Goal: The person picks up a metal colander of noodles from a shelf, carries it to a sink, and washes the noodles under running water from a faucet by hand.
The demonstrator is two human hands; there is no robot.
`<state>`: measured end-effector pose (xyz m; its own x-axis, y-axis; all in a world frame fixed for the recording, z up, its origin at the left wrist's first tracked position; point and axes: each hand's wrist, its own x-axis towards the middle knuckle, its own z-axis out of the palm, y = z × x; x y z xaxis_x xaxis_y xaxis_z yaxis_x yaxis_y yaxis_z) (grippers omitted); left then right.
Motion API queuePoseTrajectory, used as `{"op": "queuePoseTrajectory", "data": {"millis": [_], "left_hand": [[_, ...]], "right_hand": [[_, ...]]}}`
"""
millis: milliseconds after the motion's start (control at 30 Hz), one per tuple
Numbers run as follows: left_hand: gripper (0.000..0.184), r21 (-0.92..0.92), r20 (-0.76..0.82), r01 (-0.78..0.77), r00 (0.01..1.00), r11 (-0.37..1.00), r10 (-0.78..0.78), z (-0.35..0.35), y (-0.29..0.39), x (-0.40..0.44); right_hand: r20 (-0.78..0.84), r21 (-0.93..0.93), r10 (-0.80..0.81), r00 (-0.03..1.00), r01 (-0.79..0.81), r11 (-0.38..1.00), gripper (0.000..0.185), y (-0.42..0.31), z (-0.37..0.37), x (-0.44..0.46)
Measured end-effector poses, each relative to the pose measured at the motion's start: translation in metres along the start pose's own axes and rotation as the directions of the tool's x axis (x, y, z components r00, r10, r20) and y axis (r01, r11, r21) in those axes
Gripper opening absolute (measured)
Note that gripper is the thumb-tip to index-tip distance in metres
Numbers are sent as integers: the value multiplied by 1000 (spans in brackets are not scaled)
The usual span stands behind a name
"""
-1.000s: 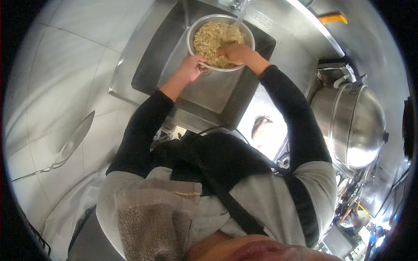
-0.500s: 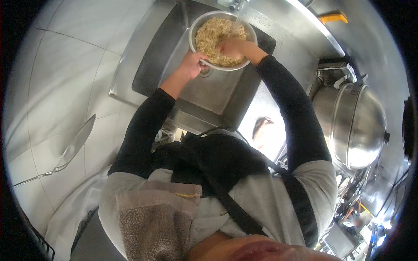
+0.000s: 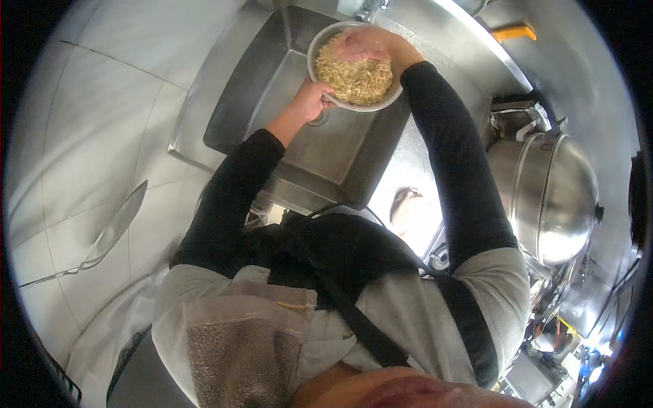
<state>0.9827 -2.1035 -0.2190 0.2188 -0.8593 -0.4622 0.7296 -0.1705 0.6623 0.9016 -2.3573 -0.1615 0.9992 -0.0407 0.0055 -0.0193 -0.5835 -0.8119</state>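
Note:
A round metal bowl full of pale yellow-brown, strand-like food is held over the sink. The exact kind of food cannot be made out. My left hand grips the bowl's near left rim, thumb on top and fingers beneath. Inside the bowl, my right hand lies over the far part of the food with its fingers stretched out to the left. Its fingertips are partly blurred against the strands. A tap stands just behind the bowl.
The steel sink has a drain below the bowl. A large domed metal pot stands to the right. An orange-handled tool lies at the back right. A skimmer-like long-handled utensil is at the left by the tiles.
My right hand has moved from the food's near right side to the far side of the bowl. The bowl has shifted slightly right, with my left hand still on its rim.

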Motion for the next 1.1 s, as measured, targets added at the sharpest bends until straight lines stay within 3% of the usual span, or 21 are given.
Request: {"op": "queuePoseTrajectory", "data": {"millis": [33, 67, 100, 200, 300, 333, 367, 400, 433, 467, 533, 567, 600, 633, 733, 833, 900, 933, 967, 1000, 1100], "left_hand": [[59, 1, 18, -5, 1000, 1000, 5, 2, -1, -2], [59, 3, 36, -13, 999, 1000, 13, 4, -1, -3], [59, 3, 55, -24, 998, 1000, 24, 5, 0, -5], [58, 29, 49, -10, 999, 1000, 9, 0, -5, 1], [57, 21, 10, -45, 999, 999, 45, 5, -7, 0], [61, 31, 30, -50, 998, 998, 50, 2, -9, 4], [64, 42, 51, -52, 997, 998, 50, -1, -9, 8], [68, 50, 72, -51, 996, 997, 48, -4, -11, 12], [68, 45, 68, -43, 997, 998, 40, -9, -15, 16], [69, 39, 63, -37, 997, 999, 34, -14, -17, 20], [69, 13, 36, -13, 999, 1000, 13, -25, -17, 19], [70, -6, 12, 8, 1000, 1000, -8, -31, -16, 14], [70, -26, -13, 29, 999, 999, -29, -39, -14, 7], [70, -23, 19, 28, 999, 999, -28, -51, -11, 0], [61, -19, -77, 49, 996, 999, -50, -70, 10, -40], [50, 62, -67, 55, 996, 997, -51, -82, 36, -84], [46, 69, -88, 57, 995, 996, -51, -79, 50, -110], [44, 74, -88, 51, 995, 996, -45, -71, 56, -115], [45, 63, -91, 56, 995, 996, -50, -68, 59, -121], [45, 52, -90, 58, 995, 997, -54, -65, 62, -127], [50, 111, -93, -13, 995, 994, 24, -58, 60, -132]], "right_hand": [[-63, 67, 43, 997, -39, 997, 34, -2, 3, 7], [-69, 541, 198, 978, -130, 831, 36, -4, 3, 8], [-73, 885, 347, 935, -100, 455, 39, -7, 4, 9], [192, 697, 462, 866, -452, 557, 35, -68, 6, 4], [-39, 907, 465, 884, -164, 388, 32, -64, 9, 8], [8, 648, 225, 974, -177, 741, 32, -60, 5, 4], [154, 288, 14, 988, -59, 956, 32, -61, 0, -5], [324, -2, 144, 935, -152, 988, 32, -50, -2, -6], [477, -304, 267, 837, -129, 944, 31, -34, -5, -6], [489, -533, 613, 621, -343, 773, 30, 24, -10, 11], [227, -510, 732, 642, -562, 651, 30, 64, -7, 11], [-53, -255, 541, 839, -535, 805, 34, 65, -5, 1], [-384, -32, 334, 860, -374, 927, 39, 65, 0, -6], [-172, -280, 494, 852, -523, 805, 21, 6, -22, -7], [-260, -725, 203, 944, -329, 605, 23, 3, -5, 0], [-493, -572, 310, 813, -571, 589, 34, -88, 23, -35], [-353, -87, 449, 821, -507, 858, 53, -35, 40, -59], [-149, 343, 515, 844, -444, 827, 58, -30, 44, -75], [58, 703, 481, 875, -378, 603, 64, -38, 53, -94], [223, 916, 355, 908, -320, 241, 70, -51, 64, -110], [216, 967, 430, 877, -252, 28, 82, -93, 104, -136]]}}
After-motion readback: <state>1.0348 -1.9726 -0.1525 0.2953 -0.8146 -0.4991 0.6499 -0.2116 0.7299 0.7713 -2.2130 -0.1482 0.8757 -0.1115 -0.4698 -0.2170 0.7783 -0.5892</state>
